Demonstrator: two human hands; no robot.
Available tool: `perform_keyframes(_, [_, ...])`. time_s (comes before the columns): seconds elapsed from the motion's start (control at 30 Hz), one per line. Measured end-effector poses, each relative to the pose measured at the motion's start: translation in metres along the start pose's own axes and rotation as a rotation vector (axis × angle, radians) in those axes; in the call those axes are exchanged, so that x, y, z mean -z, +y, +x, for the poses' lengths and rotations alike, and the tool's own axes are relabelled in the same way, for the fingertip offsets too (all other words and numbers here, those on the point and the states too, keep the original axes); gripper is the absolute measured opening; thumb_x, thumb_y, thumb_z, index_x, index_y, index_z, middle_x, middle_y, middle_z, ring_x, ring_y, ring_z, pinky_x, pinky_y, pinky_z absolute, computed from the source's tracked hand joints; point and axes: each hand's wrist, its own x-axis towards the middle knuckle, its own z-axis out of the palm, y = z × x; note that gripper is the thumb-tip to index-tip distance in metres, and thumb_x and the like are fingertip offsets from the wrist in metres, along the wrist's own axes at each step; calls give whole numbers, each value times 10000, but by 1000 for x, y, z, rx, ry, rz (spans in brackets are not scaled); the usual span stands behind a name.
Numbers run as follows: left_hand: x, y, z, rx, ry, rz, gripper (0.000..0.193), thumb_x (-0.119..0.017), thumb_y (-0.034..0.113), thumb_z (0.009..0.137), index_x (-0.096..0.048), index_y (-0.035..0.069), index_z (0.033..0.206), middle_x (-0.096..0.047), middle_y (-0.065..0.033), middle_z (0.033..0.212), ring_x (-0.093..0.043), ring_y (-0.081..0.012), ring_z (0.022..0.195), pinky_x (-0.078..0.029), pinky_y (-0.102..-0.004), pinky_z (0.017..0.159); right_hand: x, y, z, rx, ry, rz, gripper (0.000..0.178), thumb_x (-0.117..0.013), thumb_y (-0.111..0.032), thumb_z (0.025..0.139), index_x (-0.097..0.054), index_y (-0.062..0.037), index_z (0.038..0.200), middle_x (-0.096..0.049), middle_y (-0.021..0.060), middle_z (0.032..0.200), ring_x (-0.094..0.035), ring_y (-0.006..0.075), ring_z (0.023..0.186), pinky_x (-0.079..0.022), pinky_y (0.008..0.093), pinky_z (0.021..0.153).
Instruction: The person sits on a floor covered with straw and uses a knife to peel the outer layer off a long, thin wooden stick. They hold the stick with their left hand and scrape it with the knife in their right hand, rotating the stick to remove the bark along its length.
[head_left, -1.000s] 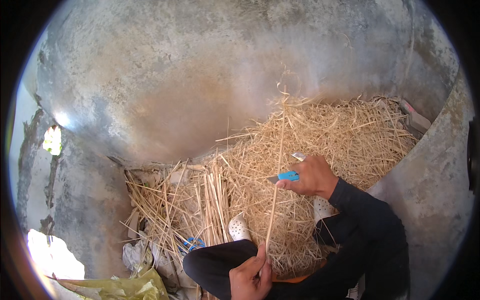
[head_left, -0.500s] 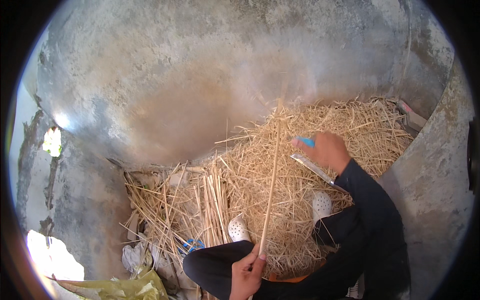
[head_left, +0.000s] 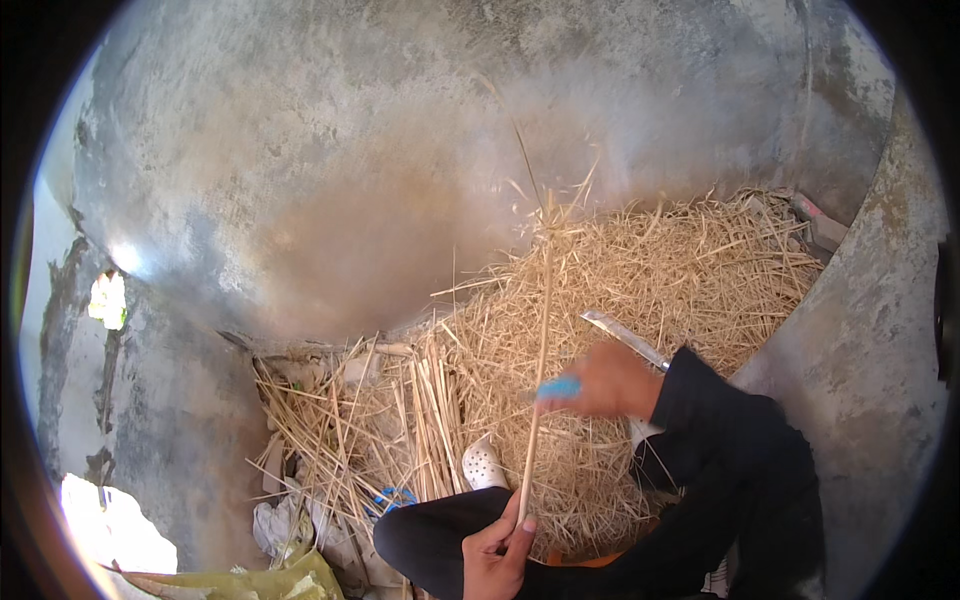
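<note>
Our left hand (head_left: 494,558) pinches the near part of a pale stalk (head_left: 546,320) that points far across the straw heap (head_left: 690,280); our right hand (head_left: 612,380) grips a blurred blue tool (head_left: 558,388) at its middle. We judge the stalk light, stiffish, brittle, best held near.

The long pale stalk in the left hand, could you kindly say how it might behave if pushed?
The stalk is probably fairly stiff, standing nearly straight from the left hand that grips only its lower end. It is likely light, being so slender. Its wispy top would probably bend easily.
</note>
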Motion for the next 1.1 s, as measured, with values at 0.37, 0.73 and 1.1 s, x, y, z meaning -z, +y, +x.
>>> perform_keyframes(0.37, [0,-26,-14,-176,16,56,385,-614,141,910,-550,-21,1254,-634,0,986,-508,-58,914,-432,-223,802,22,31,32,-224,191,-153,745,-486,-784,748,-603,-78,543,-510,99,447,-523,259,406,-400,390,430])
perform_keyframes(0.73, [3,-14,-16,-113,53,71,388,-608,169,921,-553,-41,1243,-640,-13,986,-530,-81,911,-435,-237,838,16,-20,7,-143,-151,-27,905,-358,-885,704,-678,-40,649,-583,154,571,-619,293,586,-457,433,552])
perform_keyframes(1.1, [2,-15,-15,-110,65,47,371,-598,144,923,-554,-40,1241,-634,-19,1004,-512,-78,951,-398,-220,870,9,-22,8,-47,-170,-102,874,-356,-884,705,-658,-69,611,-591,142,564,-622,289,576,-468,413,549])
